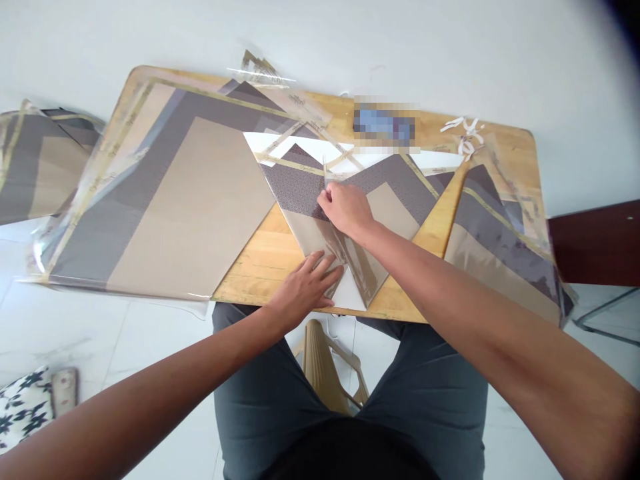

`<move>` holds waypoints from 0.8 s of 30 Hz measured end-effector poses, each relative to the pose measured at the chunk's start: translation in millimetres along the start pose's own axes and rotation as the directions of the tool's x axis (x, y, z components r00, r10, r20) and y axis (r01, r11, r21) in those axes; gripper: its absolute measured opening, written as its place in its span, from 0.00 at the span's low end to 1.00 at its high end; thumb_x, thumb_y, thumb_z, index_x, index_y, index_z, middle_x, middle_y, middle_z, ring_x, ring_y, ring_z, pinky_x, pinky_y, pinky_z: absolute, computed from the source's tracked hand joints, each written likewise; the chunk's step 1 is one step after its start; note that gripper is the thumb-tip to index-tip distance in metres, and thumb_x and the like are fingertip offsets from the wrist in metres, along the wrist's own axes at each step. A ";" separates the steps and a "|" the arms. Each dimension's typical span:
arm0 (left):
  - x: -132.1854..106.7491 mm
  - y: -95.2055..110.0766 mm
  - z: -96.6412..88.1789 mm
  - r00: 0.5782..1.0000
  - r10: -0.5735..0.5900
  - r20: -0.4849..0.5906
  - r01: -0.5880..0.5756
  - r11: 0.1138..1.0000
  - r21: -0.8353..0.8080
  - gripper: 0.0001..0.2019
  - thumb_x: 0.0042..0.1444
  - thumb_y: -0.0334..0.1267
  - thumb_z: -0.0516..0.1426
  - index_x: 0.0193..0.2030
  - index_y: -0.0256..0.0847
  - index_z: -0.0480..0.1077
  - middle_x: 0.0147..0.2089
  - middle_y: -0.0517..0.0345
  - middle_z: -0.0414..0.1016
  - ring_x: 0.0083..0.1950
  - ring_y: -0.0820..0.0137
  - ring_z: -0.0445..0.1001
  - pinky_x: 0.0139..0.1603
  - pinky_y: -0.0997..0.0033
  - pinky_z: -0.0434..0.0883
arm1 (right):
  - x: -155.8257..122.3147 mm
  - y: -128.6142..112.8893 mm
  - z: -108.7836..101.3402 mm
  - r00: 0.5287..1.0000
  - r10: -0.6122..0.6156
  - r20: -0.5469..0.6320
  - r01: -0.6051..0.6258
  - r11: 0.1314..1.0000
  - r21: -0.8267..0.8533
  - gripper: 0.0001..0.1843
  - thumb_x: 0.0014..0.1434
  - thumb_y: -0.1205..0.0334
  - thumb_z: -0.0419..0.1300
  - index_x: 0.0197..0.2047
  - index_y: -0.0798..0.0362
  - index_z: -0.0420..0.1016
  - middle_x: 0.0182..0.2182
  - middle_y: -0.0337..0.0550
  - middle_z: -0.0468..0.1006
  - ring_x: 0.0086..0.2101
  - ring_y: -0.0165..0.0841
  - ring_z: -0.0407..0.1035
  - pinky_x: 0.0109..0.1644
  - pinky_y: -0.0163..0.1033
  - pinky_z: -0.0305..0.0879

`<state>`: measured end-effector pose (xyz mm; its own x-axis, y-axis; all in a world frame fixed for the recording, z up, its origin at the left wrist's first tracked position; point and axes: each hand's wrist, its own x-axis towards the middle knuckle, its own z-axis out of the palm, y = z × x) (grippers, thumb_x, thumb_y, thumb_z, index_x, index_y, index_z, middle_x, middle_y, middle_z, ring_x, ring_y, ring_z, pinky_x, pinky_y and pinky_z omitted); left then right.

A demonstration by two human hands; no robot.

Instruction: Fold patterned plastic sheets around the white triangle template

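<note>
A brown and beige printed wrapping sheet (pixel 297 190) with a gold stripe lies folded in front of me at the middle of the table. My left hand (pixel 310 280) rests on its lower part near the table's front edge, fingers spread and stretched out. Above and to the right, my right hand (pixel 345 207) is closed, with thumb and fingers pinching a raised edge of the same sheet. A glossy crease runs from that pinch down toward the front. White paper (pixel 350 290) shows beneath the fold at the front edge.
Similar large sheets (pixel 210 193) cover the table's left side, and more sheets (pixel 500 247) lie at the right. White strips (pixel 467 137) and a blurred blue item (pixel 385 125) sit along the back of the wooden table (pixel 255 260). A beige plastic stool (pixel 323 367) stands below.
</note>
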<state>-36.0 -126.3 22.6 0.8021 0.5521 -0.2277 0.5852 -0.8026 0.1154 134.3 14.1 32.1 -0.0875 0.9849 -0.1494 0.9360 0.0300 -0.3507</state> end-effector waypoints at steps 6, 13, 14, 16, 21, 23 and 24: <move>0.1 -1.6 0.2 1.000 0.016 -0.002 -0.016 1.000 0.009 0.42 0.67 0.62 0.61 0.79 0.40 0.59 0.81 0.43 0.58 0.81 0.48 0.55 0.81 0.51 0.52 | 4.5 2.5 9.1 1.000 -0.014 -0.011 0.014 1.000 -0.015 0.21 0.76 0.54 0.47 0.46 0.53 0.80 0.36 0.56 0.83 0.37 0.45 0.76 0.43 0.45 0.64; 0.5 -2.4 3.0 1.000 0.010 0.017 -0.010 0.999 -0.042 0.43 0.68 0.62 0.61 0.81 0.42 0.55 0.82 0.45 0.56 0.82 0.49 0.52 0.81 0.51 0.51 | 4.6 0.0 12.7 1.000 -0.020 -0.003 0.020 0.998 -0.062 0.21 0.76 0.57 0.46 0.48 0.55 0.79 0.39 0.58 0.84 0.38 0.45 0.77 0.43 0.45 0.65; 0.5 -2.5 3.4 1.000 0.011 0.016 -0.011 0.999 -0.047 0.43 0.68 0.61 0.61 0.81 0.42 0.55 0.82 0.45 0.56 0.82 0.49 0.51 0.81 0.51 0.51 | 4.1 -0.2 13.4 1.000 -0.021 -0.003 0.021 0.997 -0.068 0.22 0.76 0.57 0.46 0.49 0.56 0.79 0.39 0.58 0.84 0.38 0.45 0.77 0.43 0.45 0.65; 0.5 -2.6 3.8 1.000 0.013 0.010 -0.012 0.999 -0.046 0.42 0.68 0.61 0.60 0.81 0.42 0.55 0.82 0.45 0.56 0.82 0.49 0.51 0.82 0.51 0.50 | 3.4 -0.4 15.0 1.000 -0.023 -0.002 0.022 0.997 -0.078 0.22 0.76 0.57 0.45 0.50 0.56 0.79 0.40 0.59 0.84 0.39 0.45 0.77 0.44 0.44 0.65; 0.7 -2.8 2.9 1.000 0.022 -0.001 -0.022 0.999 -0.031 0.42 0.68 0.62 0.61 0.80 0.39 0.57 0.81 0.42 0.57 0.81 0.49 0.53 0.82 0.51 0.50 | 3.1 0.5 19.2 1.000 -0.016 0.016 0.017 0.998 -0.063 0.23 0.77 0.57 0.44 0.54 0.57 0.78 0.42 0.61 0.84 0.41 0.46 0.78 0.46 0.45 0.66; 0.6 -3.1 2.7 1.000 0.025 -0.003 -0.025 0.999 -0.041 0.42 0.68 0.61 0.61 0.80 0.39 0.57 0.81 0.42 0.57 0.82 0.49 0.52 0.82 0.51 0.50 | 3.7 0.7 20.9 1.000 -0.009 0.023 0.010 0.999 -0.044 0.24 0.77 0.55 0.43 0.55 0.58 0.78 0.43 0.62 0.83 0.42 0.47 0.78 0.48 0.47 0.66; 0.5 -3.2 2.7 1.000 0.026 -0.002 -0.026 0.999 -0.048 0.42 0.68 0.61 0.61 0.80 0.40 0.56 0.81 0.43 0.57 0.82 0.49 0.52 0.82 0.52 0.50 | 4.1 0.9 21.7 1.000 -0.008 0.025 0.009 0.999 -0.037 0.25 0.77 0.55 0.43 0.56 0.58 0.78 0.43 0.62 0.83 0.43 0.48 0.78 0.48 0.47 0.66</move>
<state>-37.8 -124.0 19.5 0.8174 0.5312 -0.2229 0.5689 -0.8052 0.1675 127.4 14.4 11.2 -0.1037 0.9800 -0.1697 0.9473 0.0453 -0.3172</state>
